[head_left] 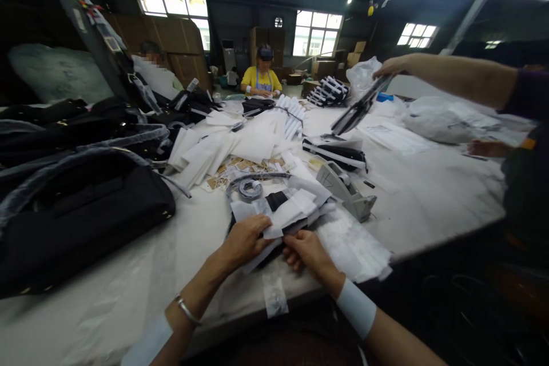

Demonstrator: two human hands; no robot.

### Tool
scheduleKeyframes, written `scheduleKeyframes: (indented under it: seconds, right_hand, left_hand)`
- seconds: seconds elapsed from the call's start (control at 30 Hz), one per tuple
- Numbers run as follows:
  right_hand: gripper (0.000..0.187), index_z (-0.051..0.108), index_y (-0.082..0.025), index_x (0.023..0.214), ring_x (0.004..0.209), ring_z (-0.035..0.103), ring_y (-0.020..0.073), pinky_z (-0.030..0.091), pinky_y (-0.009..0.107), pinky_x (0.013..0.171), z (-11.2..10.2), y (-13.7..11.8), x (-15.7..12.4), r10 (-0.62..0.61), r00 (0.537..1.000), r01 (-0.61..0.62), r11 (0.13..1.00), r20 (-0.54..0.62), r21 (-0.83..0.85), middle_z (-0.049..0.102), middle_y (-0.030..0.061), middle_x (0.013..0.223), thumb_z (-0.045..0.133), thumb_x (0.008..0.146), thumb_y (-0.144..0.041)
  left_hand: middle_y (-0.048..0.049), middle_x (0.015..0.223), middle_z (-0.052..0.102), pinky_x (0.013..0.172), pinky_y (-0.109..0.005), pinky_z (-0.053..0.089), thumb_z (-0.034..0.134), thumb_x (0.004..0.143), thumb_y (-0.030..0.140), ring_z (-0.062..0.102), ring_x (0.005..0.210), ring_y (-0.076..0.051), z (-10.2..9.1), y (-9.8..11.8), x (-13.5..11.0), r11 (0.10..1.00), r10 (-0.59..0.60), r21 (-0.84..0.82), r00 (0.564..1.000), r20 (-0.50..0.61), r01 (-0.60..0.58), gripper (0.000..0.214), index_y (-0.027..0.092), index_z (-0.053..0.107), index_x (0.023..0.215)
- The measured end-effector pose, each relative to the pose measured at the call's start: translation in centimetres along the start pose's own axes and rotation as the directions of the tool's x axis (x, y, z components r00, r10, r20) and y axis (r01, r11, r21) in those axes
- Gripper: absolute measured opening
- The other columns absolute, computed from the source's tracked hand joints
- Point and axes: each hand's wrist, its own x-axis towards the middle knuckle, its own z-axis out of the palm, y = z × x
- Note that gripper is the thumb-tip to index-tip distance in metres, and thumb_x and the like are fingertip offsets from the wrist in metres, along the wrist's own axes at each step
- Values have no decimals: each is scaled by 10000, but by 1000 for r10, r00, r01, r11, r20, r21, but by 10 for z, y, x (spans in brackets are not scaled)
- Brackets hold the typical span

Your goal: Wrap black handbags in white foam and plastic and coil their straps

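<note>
In front of me at the table's near edge lies a black bag (277,201), partly covered by white wrapping sheets (295,209). My left hand (246,240) is closed on the left edge of these sheets. With fingers pinched, my right hand (306,251) grips the near edge of the wrapping; exactly which layer it holds is hard to see. A plastic-wrapped handle (251,189) curls behind the bag. Just beyond my right hand stands a grey tape dispenser (347,191).
Large black bags (86,211) crowd the left side. White foam sheets (253,143) and brown tags (244,166) lie ahead. On the right, a co-worker's arm (463,74) holds a dark flat item (360,108) over the table. A person in yellow (262,77) sits opposite.
</note>
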Motion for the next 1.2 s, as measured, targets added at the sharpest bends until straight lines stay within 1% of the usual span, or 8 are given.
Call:
scheduleKeyframes:
  seconds: [0.17,0.37,0.43,0.53,0.63,0.83,1.0,1.2]
  right_hand:
    - [230,520,-188,672,282,481,81,313,162,250,3,-1,9,-41,999,38,991,-27,-126,603,-40,476,573,869,-295]
    - [224,582,-183,680,363,533,117,369,210,325,-17,-1,-4,-152,984,172,942,90,-287,632,-16,537,608,849,-328]
    - [191,632,-188,723,474,581,138,434,240,435,-27,0,-11,-421,900,426,797,111,-428,651,-2,607,639,850,-331]
    - [106,672,-201,833,673,613,172,480,291,649,-36,-4,-21,-807,549,752,363,218,-551,670,28,735,626,895,-274]
    - [113,662,-208,861,727,594,177,466,309,700,-34,-10,-27,-870,297,854,58,394,-517,662,33,753,578,933,-188]
    - [495,535,-190,1331,1237,513,288,412,453,1060,-20,3,-29,-462,239,933,-135,854,-334,609,121,1319,679,877,-325]
    - [534,529,-185,1333,1292,469,282,337,464,1148,-9,31,-29,-489,298,932,-36,820,-360,585,106,1353,689,825,-221]
    - [140,619,-201,913,934,649,176,483,369,1008,15,36,-25,-725,94,973,-77,682,-215,703,36,879,509,936,-117]
  left_hand:
    - [-64,1022,624,880,-393,475,715,772,230,577,979,-263,9,23,-14,971,-74,226,997,2,72,301,208,570,1035]
    - [-86,1116,635,937,-423,489,465,790,-17,576,1051,-252,50,30,-35,958,-80,244,957,-278,151,521,211,506,1256]
    - [-85,1117,646,937,-410,500,435,773,-35,584,1049,-246,51,23,-38,974,-42,201,951,-307,108,547,210,518,1256]
    - [-76,1130,658,944,-375,509,442,763,-27,592,1073,-232,39,10,-44,991,-14,127,956,-294,53,550,208,540,1250]
    - [-71,1187,656,989,-363,494,435,762,-31,585,1130,-213,27,-2,-49,996,7,84,960,-281,17,585,208,536,1286]
    - [-92,1234,652,1021,-378,479,422,862,10,580,1178,-207,28,-15,-56,987,109,150,939,-326,-62,522,198,524,1338]
    - [-100,1275,647,1079,-414,441,383,935,26,524,1281,-208,39,-14,-58,976,151,206,894,-422,-68,476,194,510,1362]
    - [-102,1221,676,1046,-426,472,385,962,63,561,1237,-216,42,-12,-58,946,249,311,830,-500,-96,417,166,523,1343]
